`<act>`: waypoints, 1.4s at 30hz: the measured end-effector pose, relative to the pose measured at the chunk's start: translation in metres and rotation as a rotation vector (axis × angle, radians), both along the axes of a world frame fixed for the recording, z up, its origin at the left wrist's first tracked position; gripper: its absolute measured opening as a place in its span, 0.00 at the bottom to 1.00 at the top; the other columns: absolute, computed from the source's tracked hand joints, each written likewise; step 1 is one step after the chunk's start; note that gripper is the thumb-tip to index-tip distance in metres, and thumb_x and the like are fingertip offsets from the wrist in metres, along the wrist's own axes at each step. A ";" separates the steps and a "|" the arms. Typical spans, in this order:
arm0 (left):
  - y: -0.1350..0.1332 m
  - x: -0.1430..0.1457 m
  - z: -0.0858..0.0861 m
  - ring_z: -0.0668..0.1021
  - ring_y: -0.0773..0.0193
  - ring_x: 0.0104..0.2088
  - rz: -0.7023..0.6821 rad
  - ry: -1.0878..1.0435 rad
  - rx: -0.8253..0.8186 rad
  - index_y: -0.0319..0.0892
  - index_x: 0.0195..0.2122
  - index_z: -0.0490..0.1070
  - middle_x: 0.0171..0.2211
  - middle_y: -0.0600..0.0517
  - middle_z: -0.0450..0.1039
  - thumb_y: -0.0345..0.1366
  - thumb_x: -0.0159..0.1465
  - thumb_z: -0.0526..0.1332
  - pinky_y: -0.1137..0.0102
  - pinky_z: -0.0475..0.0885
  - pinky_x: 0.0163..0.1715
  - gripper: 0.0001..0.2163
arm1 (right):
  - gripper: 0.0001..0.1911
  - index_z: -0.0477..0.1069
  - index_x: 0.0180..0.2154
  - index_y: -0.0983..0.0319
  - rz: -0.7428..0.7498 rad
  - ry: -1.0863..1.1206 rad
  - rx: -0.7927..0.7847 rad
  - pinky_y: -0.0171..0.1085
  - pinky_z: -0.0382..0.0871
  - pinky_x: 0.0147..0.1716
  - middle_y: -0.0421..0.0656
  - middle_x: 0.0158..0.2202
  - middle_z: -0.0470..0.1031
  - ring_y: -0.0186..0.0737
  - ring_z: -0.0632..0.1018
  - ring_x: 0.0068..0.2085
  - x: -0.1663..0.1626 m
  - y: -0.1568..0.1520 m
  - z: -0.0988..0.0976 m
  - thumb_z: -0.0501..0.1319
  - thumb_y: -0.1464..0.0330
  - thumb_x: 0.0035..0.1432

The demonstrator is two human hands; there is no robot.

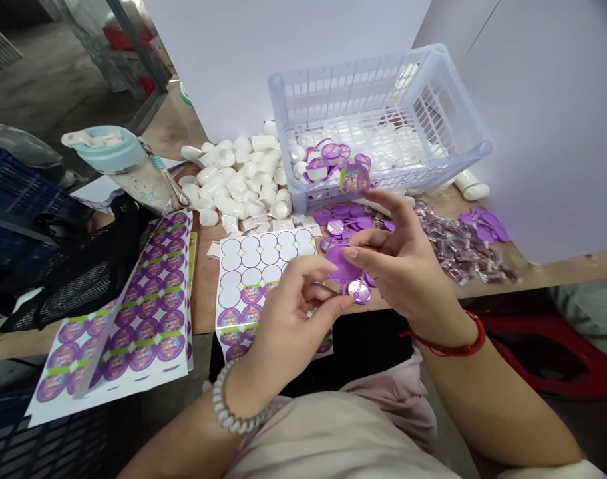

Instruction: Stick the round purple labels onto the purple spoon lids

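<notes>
My left hand and my right hand meet over the table's front edge, both pinching a purple round lid. A round sticker clings to a raised finger of my right hand. A second shiny purple lid sits just below my fingers. A sticker sheet with several peeled blank circles lies under my left hand. More purple lids lie behind my hands.
A pale blue plastic basket holds finished capped cups. White cups are heaped to its left. Full sticker sheets hang at left beside a teal-lidded bottle. Wrapped small items and more lids lie at right.
</notes>
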State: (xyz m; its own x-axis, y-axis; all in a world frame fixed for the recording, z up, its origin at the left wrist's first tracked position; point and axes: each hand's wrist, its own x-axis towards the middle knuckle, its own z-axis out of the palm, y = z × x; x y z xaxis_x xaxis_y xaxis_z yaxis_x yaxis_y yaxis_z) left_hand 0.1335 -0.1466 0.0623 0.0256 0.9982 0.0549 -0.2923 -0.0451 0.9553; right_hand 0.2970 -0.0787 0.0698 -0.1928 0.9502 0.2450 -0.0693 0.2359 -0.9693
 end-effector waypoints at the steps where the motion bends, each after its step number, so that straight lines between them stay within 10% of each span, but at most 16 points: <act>1: 0.000 -0.002 0.000 0.82 0.73 0.30 -0.006 0.009 0.004 0.48 0.45 0.75 0.38 0.57 0.80 0.28 0.62 0.73 0.79 0.78 0.34 0.13 | 0.36 0.64 0.63 0.47 -0.010 -0.018 0.019 0.39 0.80 0.29 0.37 0.36 0.76 0.39 0.80 0.32 0.000 -0.001 0.000 0.76 0.61 0.57; 9: 0.007 -0.005 0.007 0.86 0.65 0.37 0.030 -0.117 -0.142 0.45 0.50 0.77 0.40 0.52 0.86 0.35 0.55 0.80 0.74 0.83 0.39 0.23 | 0.05 0.78 0.39 0.55 -0.266 -0.264 0.470 0.49 0.79 0.53 0.46 0.50 0.74 0.48 0.78 0.51 0.006 -0.013 0.012 0.71 0.64 0.63; 19: 0.003 -0.005 0.007 0.87 0.59 0.35 0.008 -0.138 -0.153 0.48 0.52 0.74 0.36 0.52 0.85 0.37 0.61 0.77 0.68 0.83 0.37 0.20 | 0.05 0.76 0.37 0.59 -0.013 -0.143 0.201 0.41 0.81 0.46 0.46 0.42 0.83 0.44 0.84 0.45 0.000 -0.014 0.017 0.71 0.68 0.65; 42: 0.001 -0.004 0.008 0.87 0.60 0.43 0.071 -0.142 -0.117 0.49 0.55 0.77 0.42 0.51 0.86 0.31 0.62 0.74 0.67 0.80 0.48 0.20 | 0.06 0.77 0.38 0.54 -0.061 -0.510 0.431 0.47 0.79 0.44 0.43 0.40 0.83 0.48 0.83 0.43 0.001 -0.022 0.028 0.69 0.72 0.64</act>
